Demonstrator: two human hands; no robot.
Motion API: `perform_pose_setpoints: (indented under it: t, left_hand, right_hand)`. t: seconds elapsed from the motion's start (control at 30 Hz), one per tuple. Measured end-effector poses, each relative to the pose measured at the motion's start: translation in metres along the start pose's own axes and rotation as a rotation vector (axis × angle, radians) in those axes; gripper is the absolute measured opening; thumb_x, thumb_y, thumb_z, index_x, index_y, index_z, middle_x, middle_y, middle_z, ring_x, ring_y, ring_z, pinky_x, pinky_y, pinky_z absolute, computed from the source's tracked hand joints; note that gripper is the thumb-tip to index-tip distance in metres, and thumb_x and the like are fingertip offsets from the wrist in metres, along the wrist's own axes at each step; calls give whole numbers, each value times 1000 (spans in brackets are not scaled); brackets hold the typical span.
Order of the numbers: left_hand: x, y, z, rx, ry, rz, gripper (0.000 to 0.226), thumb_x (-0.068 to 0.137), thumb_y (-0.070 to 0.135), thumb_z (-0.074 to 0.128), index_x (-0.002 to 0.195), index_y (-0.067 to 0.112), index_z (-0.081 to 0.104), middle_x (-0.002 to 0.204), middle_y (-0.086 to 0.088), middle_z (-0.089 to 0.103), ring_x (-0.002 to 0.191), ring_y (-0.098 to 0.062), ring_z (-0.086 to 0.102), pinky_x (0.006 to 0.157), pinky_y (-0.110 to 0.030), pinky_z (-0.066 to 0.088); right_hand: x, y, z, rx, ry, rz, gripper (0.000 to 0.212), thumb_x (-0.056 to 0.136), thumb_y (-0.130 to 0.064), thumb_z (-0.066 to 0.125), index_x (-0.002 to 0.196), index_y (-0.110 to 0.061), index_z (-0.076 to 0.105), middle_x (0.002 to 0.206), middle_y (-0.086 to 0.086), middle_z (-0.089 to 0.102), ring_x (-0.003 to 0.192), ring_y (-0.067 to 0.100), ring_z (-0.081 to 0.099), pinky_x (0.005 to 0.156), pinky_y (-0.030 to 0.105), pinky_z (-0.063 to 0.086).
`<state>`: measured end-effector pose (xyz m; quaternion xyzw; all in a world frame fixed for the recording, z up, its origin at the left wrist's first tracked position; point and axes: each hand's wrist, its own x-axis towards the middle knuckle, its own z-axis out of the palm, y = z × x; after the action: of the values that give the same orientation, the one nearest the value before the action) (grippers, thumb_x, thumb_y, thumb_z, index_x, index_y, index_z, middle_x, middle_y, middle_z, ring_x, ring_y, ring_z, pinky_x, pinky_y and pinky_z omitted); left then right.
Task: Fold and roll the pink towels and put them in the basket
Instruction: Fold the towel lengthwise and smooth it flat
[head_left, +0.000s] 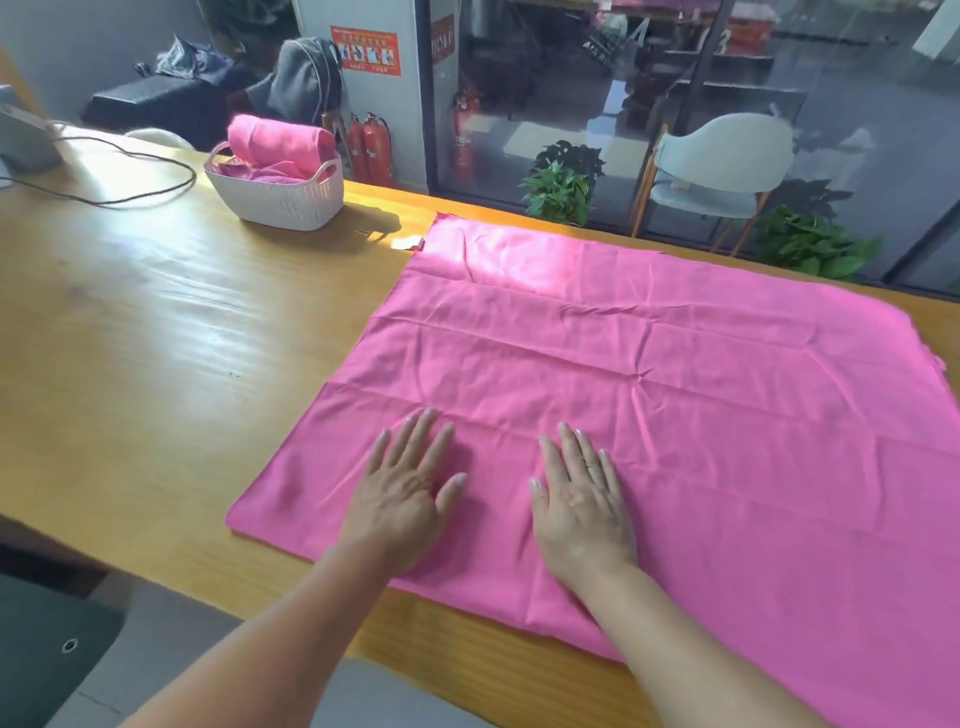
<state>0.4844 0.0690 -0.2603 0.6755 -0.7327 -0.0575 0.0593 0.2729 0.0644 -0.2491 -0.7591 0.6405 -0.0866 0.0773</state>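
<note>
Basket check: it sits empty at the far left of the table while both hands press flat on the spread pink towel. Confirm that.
Not empty. The head view shows the basket already holding rolled pink towels. The rest stands: left hand and right hand lie flat on the spread pink towel.

Sunlit wooden table (156, 322), glass wall (675, 104), pale chair (722, 156)

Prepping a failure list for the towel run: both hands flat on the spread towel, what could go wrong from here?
1. The pink towel shows creases; folding now may lock them in and give an uneven roll.
2. Its near edge overhangs the table edge; it might slide off when the left hand and right hand lift.
3. The basket already holds piled towels, so another roll may not seat.
</note>
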Motion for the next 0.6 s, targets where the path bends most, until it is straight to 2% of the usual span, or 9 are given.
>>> perform_pose_setpoints:
  t: [0.07, 0.13, 0.3, 0.4, 0.5, 0.6]
  left_hand:
    - [-1, 4, 4, 7, -22, 35, 78, 86, 69, -11, 154, 31, -3, 161, 9, -15, 146, -7, -22, 120, -34, -14]
    - [-3, -14, 2, 10, -22, 2, 79, 85, 72, -12, 153, 32, -4, 160, 10, -16, 146, -6, -21, 119, -33, -15]
    - [-5, -81, -10, 88, -63, -233, 77, 88, 69, -7, 153, 27, -10, 158, 7, -24, 146, -9, -23, 119, -34, -15]
    - [3, -76, -16, 61, -35, -324, 69, 94, 60, -1, 152, 24, -13, 160, 2, -23, 145, -11, -25, 119, -38, -16]
    - [23, -43, -20, -34, 58, -177, 60, 101, 48, 5, 151, 24, -14, 158, 2, -25, 143, -12, -29, 118, -35, -19]
    - [44, -9, -21, -123, 55, -25, 56, 104, 41, 14, 155, 27, -6, 160, 6, -20, 143, -7, -27, 118, -31, -19]
  right_hand:
    - [16, -31, 5, 40, 17, -91, 58, 104, -40, 24, 158, -25, 10, 166, -3, -2, 152, 12, -10, 119, 31, -17]
    - [24, -55, 14, 54, -33, -152, 58, 104, -42, 23, 158, -26, 8, 166, -4, -3, 151, 11, -11, 119, 30, -17]
    - [21, -57, 26, 18, -73, -133, 60, 103, -48, 18, 158, -28, 5, 166, -7, -5, 151, 8, -11, 120, 30, -16]
    - [20, -60, 23, 22, -106, -137, 60, 104, -49, 15, 158, -28, 1, 165, -8, -9, 150, 8, -15, 120, 31, -16]
    - [25, -61, 18, 85, -125, -130, 58, 105, -45, 19, 158, -27, 6, 166, -8, -5, 150, 7, -12, 119, 28, -16]
    - [40, -58, 11, 152, -71, -135, 54, 106, -39, 24, 158, -27, 14, 166, -8, 3, 151, 5, -7, 116, 22, -16]
